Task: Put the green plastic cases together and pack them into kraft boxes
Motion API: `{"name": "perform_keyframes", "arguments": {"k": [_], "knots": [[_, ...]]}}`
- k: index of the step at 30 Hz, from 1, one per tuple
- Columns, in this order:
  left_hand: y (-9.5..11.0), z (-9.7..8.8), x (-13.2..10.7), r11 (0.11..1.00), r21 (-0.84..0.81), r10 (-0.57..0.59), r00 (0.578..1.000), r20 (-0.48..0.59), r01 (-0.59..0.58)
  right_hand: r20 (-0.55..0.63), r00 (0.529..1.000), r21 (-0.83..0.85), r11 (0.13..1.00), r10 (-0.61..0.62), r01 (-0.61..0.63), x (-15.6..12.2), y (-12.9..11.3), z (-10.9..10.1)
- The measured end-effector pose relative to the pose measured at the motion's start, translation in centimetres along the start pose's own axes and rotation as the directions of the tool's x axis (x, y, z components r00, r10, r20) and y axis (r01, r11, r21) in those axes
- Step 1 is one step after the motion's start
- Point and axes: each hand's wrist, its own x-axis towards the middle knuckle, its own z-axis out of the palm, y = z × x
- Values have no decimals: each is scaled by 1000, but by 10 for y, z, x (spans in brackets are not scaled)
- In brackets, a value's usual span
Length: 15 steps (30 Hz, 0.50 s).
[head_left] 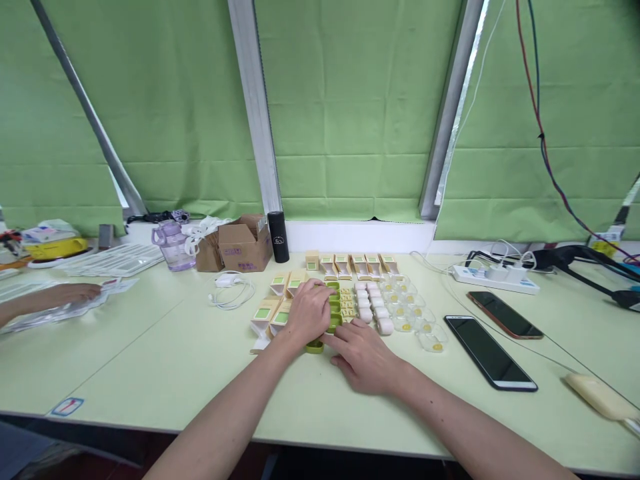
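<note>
A column of small green open boxes (335,322) stands in the middle of the table. My left hand (309,312) lies against the column's left side, fingers bent round a green box and partly hiding the row. At the near end, my right hand (367,357) touches the boxes with its index finger, thumb apart, holding nothing that I can see. Small yellow pieces (347,303) line up just right of the boxes. Beyond them are pale pink rounded cases (381,312) in two columns, then clear plastic trays (433,339) with yellow dots.
Folded cartons with green labels (264,312) stand left of my hands; more cartons (360,265) line the back. Behind are a cardboard box (243,245), black bottle (278,237) and purple jug (175,247). Phones (490,353) and a power strip (500,279) lie right. Another person's hand (75,293) is left.
</note>
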Motion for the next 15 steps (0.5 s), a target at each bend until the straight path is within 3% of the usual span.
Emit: {"name": "perform_keyframes", "arguments": {"k": [7,15], "knots": [[2,2,-2,1000,-5,-10,1000,28,10,28,1000,-12,1000,-10,10,0,0,0],[3,2,-4,999,-8,-42,999,8,42,-16,1000,68,998,15,-14,-4,4,-5]]}}
